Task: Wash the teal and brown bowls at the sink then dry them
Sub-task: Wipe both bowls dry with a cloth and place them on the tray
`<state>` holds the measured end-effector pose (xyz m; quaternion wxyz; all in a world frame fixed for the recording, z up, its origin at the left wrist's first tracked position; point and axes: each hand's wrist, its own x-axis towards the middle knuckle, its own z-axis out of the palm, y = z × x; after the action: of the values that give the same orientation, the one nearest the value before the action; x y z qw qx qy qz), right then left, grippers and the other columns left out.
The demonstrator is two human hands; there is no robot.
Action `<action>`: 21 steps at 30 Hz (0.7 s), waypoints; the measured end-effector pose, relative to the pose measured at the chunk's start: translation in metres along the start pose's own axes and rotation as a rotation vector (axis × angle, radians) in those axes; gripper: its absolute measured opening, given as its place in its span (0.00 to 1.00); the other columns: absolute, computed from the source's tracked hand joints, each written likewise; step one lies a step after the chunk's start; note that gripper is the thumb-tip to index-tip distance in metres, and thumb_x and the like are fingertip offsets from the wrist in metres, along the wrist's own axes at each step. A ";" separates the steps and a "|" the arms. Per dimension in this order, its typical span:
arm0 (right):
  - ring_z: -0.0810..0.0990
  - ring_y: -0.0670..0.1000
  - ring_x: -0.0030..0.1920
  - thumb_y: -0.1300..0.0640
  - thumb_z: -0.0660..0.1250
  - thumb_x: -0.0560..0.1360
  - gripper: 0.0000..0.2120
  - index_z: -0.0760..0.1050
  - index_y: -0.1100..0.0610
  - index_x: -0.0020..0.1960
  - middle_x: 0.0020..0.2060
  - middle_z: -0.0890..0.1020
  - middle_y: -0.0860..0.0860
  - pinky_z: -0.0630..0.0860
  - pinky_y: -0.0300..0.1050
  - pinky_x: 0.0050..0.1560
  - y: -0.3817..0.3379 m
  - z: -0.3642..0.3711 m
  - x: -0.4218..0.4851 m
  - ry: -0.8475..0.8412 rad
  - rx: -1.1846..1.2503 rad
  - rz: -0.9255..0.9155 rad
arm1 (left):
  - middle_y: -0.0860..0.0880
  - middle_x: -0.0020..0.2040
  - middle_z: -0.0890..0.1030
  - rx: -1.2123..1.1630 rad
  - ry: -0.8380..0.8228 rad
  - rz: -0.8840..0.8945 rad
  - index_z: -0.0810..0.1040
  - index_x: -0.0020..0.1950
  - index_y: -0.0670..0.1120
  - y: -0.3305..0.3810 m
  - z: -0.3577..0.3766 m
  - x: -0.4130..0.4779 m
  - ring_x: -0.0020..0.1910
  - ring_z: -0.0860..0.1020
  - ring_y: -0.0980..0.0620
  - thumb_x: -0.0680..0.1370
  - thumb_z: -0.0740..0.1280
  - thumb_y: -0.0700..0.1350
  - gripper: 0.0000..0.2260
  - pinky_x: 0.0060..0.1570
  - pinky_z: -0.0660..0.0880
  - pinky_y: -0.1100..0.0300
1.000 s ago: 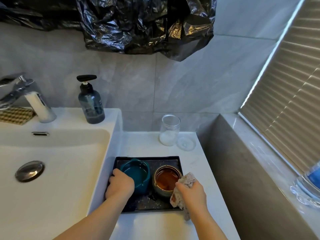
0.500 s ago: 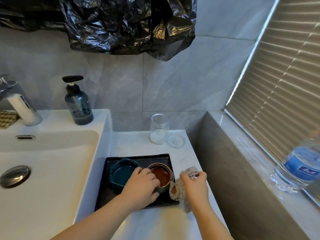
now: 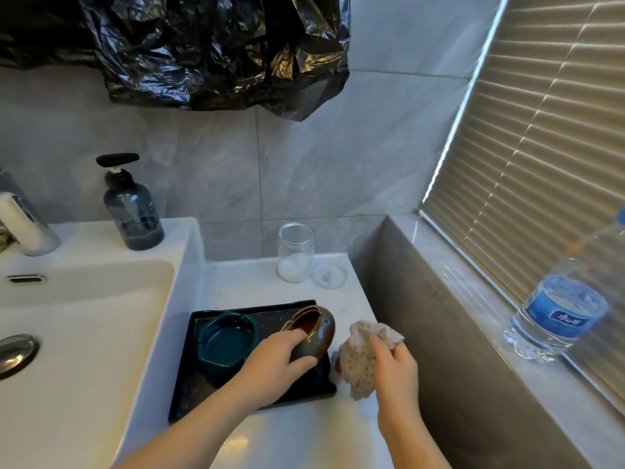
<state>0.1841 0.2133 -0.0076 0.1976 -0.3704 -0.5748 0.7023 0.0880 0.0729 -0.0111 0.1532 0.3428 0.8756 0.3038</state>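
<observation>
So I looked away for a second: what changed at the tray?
The left hand moved from the teal bowl to the brown bowl, gripped it and raised it, tilted, over the tray. The teal bowl stayed put; the right hand still holds the cloth.

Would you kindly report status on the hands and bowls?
Left hand grips brown bowl, tilted over tray. Right hand holds cloth. Teal bowl sits in tray. Nothing blocking.

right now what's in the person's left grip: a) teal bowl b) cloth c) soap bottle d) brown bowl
d: the left grip holds the brown bowl, tilted over the black tray; the right grip holds the cloth and the teal bowl sits on the tray.
</observation>
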 end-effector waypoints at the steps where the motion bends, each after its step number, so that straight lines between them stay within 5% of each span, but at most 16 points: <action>1: 0.76 0.43 0.44 0.57 0.61 0.78 0.03 0.73 0.51 0.49 0.42 0.78 0.45 0.72 0.45 0.48 -0.005 0.001 -0.002 -0.010 0.057 -0.022 | 0.51 0.45 0.77 -0.170 -0.009 -0.050 0.75 0.49 0.50 0.005 -0.005 -0.002 0.44 0.75 0.54 0.77 0.65 0.50 0.05 0.42 0.70 0.62; 5: 0.77 0.42 0.47 0.54 0.58 0.79 0.06 0.73 0.49 0.52 0.46 0.79 0.44 0.75 0.39 0.47 -0.023 0.016 -0.017 -0.098 0.079 -0.145 | 0.46 0.48 0.81 -0.734 0.010 -0.238 0.76 0.53 0.49 0.021 -0.017 -0.010 0.45 0.79 0.49 0.78 0.64 0.45 0.04 0.42 0.74 0.60; 9: 0.75 0.54 0.59 0.38 0.61 0.70 0.11 0.76 0.42 0.47 0.56 0.76 0.49 0.73 0.56 0.61 -0.020 0.036 -0.036 -0.142 -0.286 -0.340 | 0.44 0.39 0.81 -0.939 0.073 -0.279 0.77 0.49 0.43 0.032 -0.018 -0.019 0.37 0.79 0.46 0.79 0.63 0.45 0.06 0.37 0.73 0.56; 12: 0.74 0.48 0.57 0.44 0.61 0.76 0.09 0.73 0.49 0.50 0.56 0.72 0.49 0.72 0.46 0.62 -0.020 0.041 -0.055 -0.361 -0.239 -0.234 | 0.41 0.44 0.84 -1.058 0.140 -0.360 0.81 0.48 0.41 0.034 -0.020 -0.026 0.44 0.82 0.44 0.80 0.59 0.47 0.14 0.48 0.76 0.48; 14: 0.74 0.41 0.56 0.47 0.58 0.79 0.06 0.74 0.44 0.50 0.54 0.74 0.43 0.73 0.42 0.61 -0.018 0.039 -0.062 -0.447 -0.205 -0.212 | 0.41 0.48 0.84 -1.042 0.162 -0.415 0.82 0.49 0.42 0.036 -0.022 -0.035 0.49 0.81 0.43 0.80 0.56 0.48 0.16 0.54 0.75 0.47; 17: 0.69 0.38 0.56 0.50 0.59 0.78 0.12 0.71 0.31 0.47 0.51 0.69 0.35 0.69 0.43 0.64 -0.002 0.041 -0.062 -0.303 -0.435 -0.474 | 0.44 0.48 0.84 -0.930 0.117 -0.406 0.80 0.52 0.44 0.041 -0.022 -0.047 0.48 0.82 0.44 0.81 0.56 0.51 0.15 0.48 0.78 0.49; 21: 0.69 0.41 0.58 0.39 0.53 0.67 0.10 0.72 0.28 0.40 0.53 0.71 0.36 0.66 0.45 0.65 0.002 0.050 -0.060 -0.127 -0.417 -0.522 | 0.38 0.54 0.82 -0.885 0.026 -0.388 0.77 0.55 0.42 0.050 -0.021 -0.058 0.52 0.80 0.43 0.82 0.56 0.45 0.12 0.50 0.77 0.52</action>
<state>0.1862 0.1378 0.0110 0.2545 -0.1988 -0.7926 0.5173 0.1454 0.0527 0.0403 0.3274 0.0712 0.7118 0.6173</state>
